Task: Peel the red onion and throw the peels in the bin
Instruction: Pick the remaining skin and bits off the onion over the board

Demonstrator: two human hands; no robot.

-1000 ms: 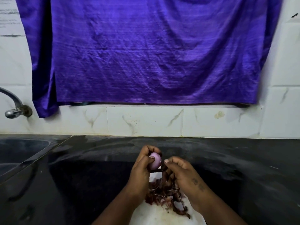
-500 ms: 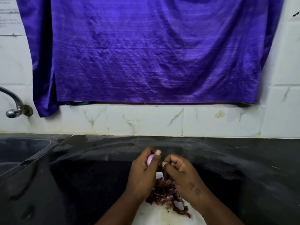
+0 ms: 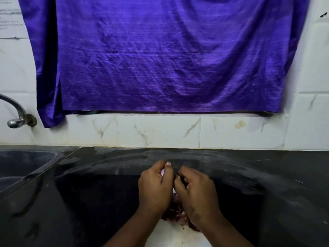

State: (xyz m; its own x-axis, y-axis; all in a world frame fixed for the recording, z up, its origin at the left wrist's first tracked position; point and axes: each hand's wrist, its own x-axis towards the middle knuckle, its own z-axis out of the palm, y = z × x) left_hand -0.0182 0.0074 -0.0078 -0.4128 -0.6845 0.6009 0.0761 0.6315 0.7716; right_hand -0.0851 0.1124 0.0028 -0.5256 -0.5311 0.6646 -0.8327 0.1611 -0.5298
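One red onion (image 3: 162, 172) is in view, though only a sliver of pale pink, peeled flesh shows. It sits inside the left hand (image 3: 155, 186), which grips it with thumb and fingers curled round it, above the near part of the counter.

The right hand (image 3: 195, 189) is just beside the left, and the two meet at the fingertips. Its fingers are curled in toward the onion. Whether they pinch a peel cannot be told, as the knuckles hide the tips.

Below both wrists a heap of dark red-brown peels (image 3: 175, 215) lies on a white surface (image 3: 174, 236) at the near edge of the black countertop (image 3: 89, 193).

Far left, a sink (image 3: 21, 163) is set into the counter, with a metal tap (image 3: 17, 120) on the wall above it. Behind are white marbled tiles (image 3: 160, 132) — a purple cloth (image 3: 160, 59) hangs over most of the wall.
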